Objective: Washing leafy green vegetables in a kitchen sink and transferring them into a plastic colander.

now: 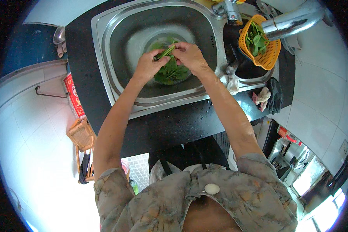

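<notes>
Both of my hands are over the large stainless steel sink basin [124,52]. My left hand [150,63] grips a small bunch of green stems [168,51] between thumb and fingers. At the upper end of the same stems, my right hand [190,56] pinches with its fingertips. Just below the hands, leafy greens [171,74] lie in a clear round bowl [150,40] on the basin floor. My hands hide part of the bowl and of the leaves.
A yellow plastic basket [271,56] with some greens stands over the small side basin at the right. A chrome faucet [234,14] rises behind the sink. Crumpled cloths [262,98] lie on the wet black countertop [174,127]. Left of the counter is a wicker seat [81,134].
</notes>
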Action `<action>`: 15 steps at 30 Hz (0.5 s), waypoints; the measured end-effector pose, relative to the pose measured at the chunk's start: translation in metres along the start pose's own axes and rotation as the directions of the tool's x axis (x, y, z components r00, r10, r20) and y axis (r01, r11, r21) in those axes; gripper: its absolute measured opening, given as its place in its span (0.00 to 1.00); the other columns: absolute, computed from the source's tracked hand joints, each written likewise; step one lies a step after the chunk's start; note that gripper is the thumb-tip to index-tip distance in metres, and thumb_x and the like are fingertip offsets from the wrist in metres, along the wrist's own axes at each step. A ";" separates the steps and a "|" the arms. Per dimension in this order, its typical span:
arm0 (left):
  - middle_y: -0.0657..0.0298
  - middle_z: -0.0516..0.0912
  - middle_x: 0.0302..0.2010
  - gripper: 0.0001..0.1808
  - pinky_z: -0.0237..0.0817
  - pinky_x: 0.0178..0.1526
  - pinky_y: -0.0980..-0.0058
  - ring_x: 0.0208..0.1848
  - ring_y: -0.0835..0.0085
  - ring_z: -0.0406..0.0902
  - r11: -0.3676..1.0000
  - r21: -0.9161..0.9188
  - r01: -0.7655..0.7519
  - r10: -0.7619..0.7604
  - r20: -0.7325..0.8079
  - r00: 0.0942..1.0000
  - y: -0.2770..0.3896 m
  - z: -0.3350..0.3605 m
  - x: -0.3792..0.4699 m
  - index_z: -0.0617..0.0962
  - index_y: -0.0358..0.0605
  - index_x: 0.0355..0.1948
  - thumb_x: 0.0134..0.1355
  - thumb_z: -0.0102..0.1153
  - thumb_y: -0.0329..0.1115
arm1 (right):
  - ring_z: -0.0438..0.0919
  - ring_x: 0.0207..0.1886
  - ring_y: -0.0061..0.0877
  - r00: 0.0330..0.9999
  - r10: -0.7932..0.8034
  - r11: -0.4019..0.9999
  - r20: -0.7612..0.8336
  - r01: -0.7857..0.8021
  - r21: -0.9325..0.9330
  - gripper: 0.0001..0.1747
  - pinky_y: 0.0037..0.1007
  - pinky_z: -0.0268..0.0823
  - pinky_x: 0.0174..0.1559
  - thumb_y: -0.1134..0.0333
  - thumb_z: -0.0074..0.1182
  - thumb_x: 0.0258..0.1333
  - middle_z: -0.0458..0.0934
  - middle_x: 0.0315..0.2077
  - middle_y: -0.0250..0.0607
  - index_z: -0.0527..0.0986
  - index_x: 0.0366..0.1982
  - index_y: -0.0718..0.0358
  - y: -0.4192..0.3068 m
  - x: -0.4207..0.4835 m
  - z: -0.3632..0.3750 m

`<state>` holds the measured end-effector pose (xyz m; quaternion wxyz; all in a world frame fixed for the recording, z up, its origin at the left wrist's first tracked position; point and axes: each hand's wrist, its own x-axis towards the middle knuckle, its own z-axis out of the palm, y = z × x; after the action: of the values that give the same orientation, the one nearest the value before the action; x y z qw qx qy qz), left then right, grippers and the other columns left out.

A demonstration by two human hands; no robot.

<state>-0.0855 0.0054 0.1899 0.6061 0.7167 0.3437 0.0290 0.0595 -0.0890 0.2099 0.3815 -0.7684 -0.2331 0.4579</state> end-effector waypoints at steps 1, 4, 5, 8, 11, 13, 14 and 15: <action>0.55 0.81 0.38 0.24 0.65 0.48 0.73 0.41 0.69 0.77 1.000 0.001 0.003 -0.003 -0.003 1.000 -0.006 0.002 -0.001 0.76 0.38 0.49 0.54 0.61 0.41 | 0.79 0.31 0.22 1.000 -0.001 1.000 0.004 0.001 0.001 0.16 0.23 0.71 0.30 0.62 0.55 0.50 0.80 0.26 0.37 0.77 0.40 0.64 0.000 0.000 0.001; 0.55 0.80 0.40 0.24 0.64 0.49 0.73 0.44 0.70 0.76 0.990 -0.088 -0.107 0.086 -0.219 0.972 -0.017 0.008 -0.001 0.76 0.40 0.49 0.54 0.62 0.41 | 0.78 0.29 0.22 0.985 -0.171 0.968 0.014 0.171 -0.183 0.15 0.24 0.71 0.30 0.63 0.55 0.50 0.80 0.27 0.36 0.78 0.40 0.62 0.001 0.000 0.000; 0.55 0.80 0.41 0.24 0.66 0.47 0.73 0.44 0.69 0.76 0.989 -0.008 -0.147 0.139 -0.262 0.955 -0.018 0.009 -0.002 0.76 0.40 0.48 0.53 0.62 0.41 | 0.78 0.29 0.22 0.988 -0.157 0.979 0.002 0.156 -0.133 0.15 0.25 0.70 0.32 0.62 0.55 0.50 0.80 0.27 0.37 0.78 0.40 0.62 0.003 0.000 0.001; 0.55 0.80 0.41 0.23 0.67 0.45 0.73 0.42 0.69 0.77 0.989 -0.011 -0.150 0.145 -0.193 0.970 -0.007 0.006 -0.004 0.76 0.39 0.47 0.53 0.62 0.40 | 0.78 0.29 0.24 0.993 -0.120 0.993 0.010 0.120 0.022 0.16 0.27 0.70 0.35 0.60 0.55 0.51 0.80 0.28 0.39 0.78 0.40 0.61 0.004 -0.003 0.003; 0.59 0.81 0.39 0.21 0.66 0.46 0.75 0.41 0.72 0.76 0.993 -0.099 -0.067 0.062 -0.057 0.996 -0.001 0.008 -0.004 0.76 0.39 0.46 0.54 0.61 0.40 | 0.78 0.31 0.25 0.996 -0.079 0.994 0.034 0.076 0.081 0.17 0.28 0.69 0.37 0.59 0.54 0.51 0.80 0.28 0.40 0.78 0.40 0.60 0.014 0.003 0.005; 0.62 0.81 0.38 0.19 0.65 0.46 0.76 0.40 0.75 0.76 0.994 -0.106 -0.020 0.017 -0.037 0.999 -0.004 0.009 -0.004 0.77 0.41 0.46 0.56 0.60 0.40 | 0.78 0.31 0.25 0.998 -0.055 0.998 0.042 0.053 0.038 0.17 0.29 0.69 0.38 0.58 0.54 0.50 0.80 0.28 0.41 0.78 0.41 0.59 0.016 0.004 0.006; 0.63 0.81 0.37 0.18 0.65 0.45 0.77 0.39 0.76 0.75 0.994 -0.098 -0.048 0.046 -0.026 0.999 -0.005 0.009 -0.003 0.78 0.40 0.44 0.56 0.60 0.40 | 0.78 0.32 0.30 0.992 -0.124 0.990 0.019 0.125 -0.059 0.17 0.32 0.69 0.38 0.58 0.52 0.51 0.80 0.29 0.43 0.77 0.40 0.60 0.017 0.004 0.005; 0.64 0.81 0.36 0.17 0.65 0.44 0.77 0.37 0.78 0.75 0.993 -0.090 -0.073 0.072 -0.015 0.997 -0.004 0.008 -0.004 0.78 0.39 0.42 0.57 0.59 0.40 | 0.79 0.33 0.34 0.981 -0.193 0.969 0.006 0.192 -0.157 0.17 0.34 0.69 0.39 0.58 0.50 0.51 0.80 0.30 0.46 0.77 0.38 0.61 0.014 0.001 0.006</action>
<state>-0.0870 -0.0035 0.1862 0.6344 0.7003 0.3195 0.0707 0.0545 -0.0945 0.1966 0.3636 -0.7718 -0.3400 0.3955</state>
